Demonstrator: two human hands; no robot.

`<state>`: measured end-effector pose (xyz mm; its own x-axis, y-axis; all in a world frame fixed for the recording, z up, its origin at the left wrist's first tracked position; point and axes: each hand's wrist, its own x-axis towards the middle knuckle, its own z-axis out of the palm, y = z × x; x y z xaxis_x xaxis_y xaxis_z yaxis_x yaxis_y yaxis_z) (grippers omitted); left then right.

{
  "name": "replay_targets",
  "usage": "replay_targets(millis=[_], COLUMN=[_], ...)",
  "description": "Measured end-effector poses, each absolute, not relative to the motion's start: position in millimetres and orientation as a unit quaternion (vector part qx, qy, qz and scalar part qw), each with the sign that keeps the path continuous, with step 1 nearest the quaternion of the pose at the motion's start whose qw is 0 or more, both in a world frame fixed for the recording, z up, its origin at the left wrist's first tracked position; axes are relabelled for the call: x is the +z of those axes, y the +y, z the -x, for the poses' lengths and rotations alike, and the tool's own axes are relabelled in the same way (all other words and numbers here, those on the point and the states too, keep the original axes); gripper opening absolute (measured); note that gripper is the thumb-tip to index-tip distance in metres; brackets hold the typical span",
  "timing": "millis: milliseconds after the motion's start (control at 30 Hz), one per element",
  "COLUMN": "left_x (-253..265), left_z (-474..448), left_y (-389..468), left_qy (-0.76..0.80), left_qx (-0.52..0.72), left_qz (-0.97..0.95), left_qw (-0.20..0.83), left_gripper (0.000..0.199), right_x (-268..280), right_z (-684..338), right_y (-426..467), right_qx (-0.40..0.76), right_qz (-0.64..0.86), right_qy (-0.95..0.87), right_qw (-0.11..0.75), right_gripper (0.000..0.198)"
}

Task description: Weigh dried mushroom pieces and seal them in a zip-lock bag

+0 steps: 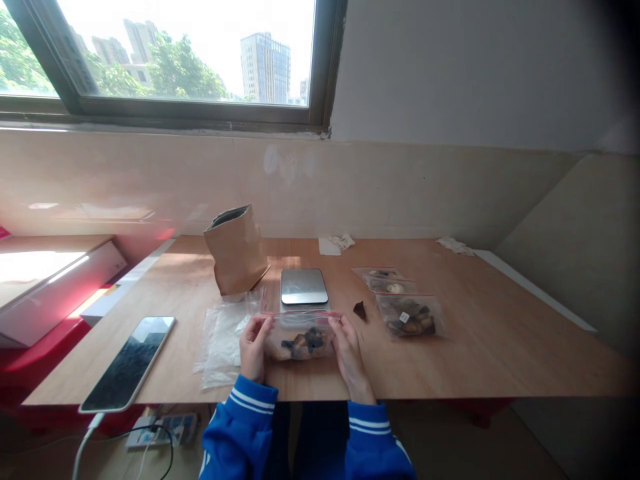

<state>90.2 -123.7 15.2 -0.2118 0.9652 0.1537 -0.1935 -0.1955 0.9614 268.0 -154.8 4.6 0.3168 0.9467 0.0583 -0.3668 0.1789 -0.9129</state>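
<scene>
Bag (300,341) lies flat on the bench (475,347) at its near edge, between both hands, long axis running left to right, red zip strip along the far side. Left hand (254,347) pinches its left end, right hand (350,353) its right; both equally near. Scale (303,287) just beyond. No writing or brand is readable anywhere

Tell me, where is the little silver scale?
In the head view, the scale sits mid-table, just right of the brown paper bag, behind the clear bag.
</scene>
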Motion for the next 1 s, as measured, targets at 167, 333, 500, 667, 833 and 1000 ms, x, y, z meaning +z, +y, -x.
replay_targets(millis=[167, 333, 500, 667, 833, 1000], left_x=[14.0, 13.6, 15.7, 16.1, 16.8, 16.2], left_z=[-89.5, -90.0, -92.0, -92.4, -90.7, -89.6], left_y=[-123.9, -125.0, -126.2, -125.9, -124.5, -125.0], left_qy=[0.436, 0.427, 0.415, 0.424, 0.426, 0.430], left_qx=[0.623, 0.616, 0.599, 0.603, 0.604, 0.597], left_qz=[-0.437, -0.453, -0.466, -0.476, -0.500, -0.515], left_qw=[0.481, 0.483, 0.502, 0.479, 0.451, 0.439], left_gripper=[0.026, 0.025, 0.026, 0.024, 0.020, 0.020], right_x=[5.3, 2.5, 3.6, 7.9, 9.1, 4.6], right_z=[-264.8, -266.3, -266.5, -266.5, -269.8, -270.6], right_y=[-154.8, -152.6, -152.7, -154.6, -156.3, -154.0], right_qx=[0.466, 0.431, 0.429, 0.414, 0.387, 0.376], right_qz=[0.435, 0.465, 0.464, 0.467, 0.487, 0.500], right_qy=[-0.397, -0.399, -0.402, -0.408, -0.400, -0.383], right_qw=[0.661, 0.662, 0.662, 0.666, 0.674, 0.680], right_gripper=[0.028, 0.027, 0.028, 0.028, 0.027, 0.027])
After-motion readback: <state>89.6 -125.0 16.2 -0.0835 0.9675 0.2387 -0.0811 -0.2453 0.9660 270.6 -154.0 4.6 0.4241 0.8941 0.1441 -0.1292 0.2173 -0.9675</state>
